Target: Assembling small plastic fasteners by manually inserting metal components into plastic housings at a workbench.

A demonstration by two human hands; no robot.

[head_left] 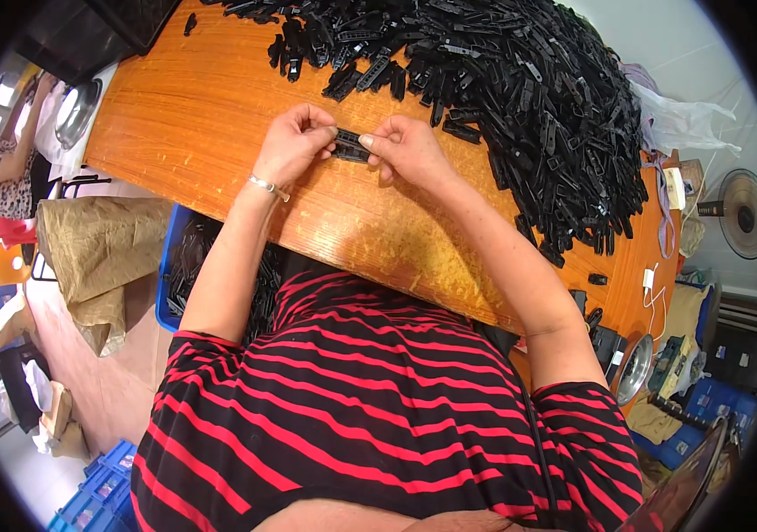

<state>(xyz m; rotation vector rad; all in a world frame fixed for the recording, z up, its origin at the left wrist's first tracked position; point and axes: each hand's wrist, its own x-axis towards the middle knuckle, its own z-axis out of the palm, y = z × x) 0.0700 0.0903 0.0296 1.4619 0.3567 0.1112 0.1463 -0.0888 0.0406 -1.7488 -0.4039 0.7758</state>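
Note:
Over the wooden table, a small black plastic part, long and narrow with slots along it, is stretched between my two hands. My left hand pinches its left end between thumb and fingers. At the other end, the thumb and fingers of my right hand close on it. The part seems to have two strips lying side by side; whether they are joined cannot be made out. Just beyond my hands lies a big heap of similar black plastic parts, with several loose ones at its near edge.
Below the table's left edge stands a blue bin holding dark parts. A brown sack is left of it. A white cable and a round metal dish are at right, with a fan beyond. Another person is at far left.

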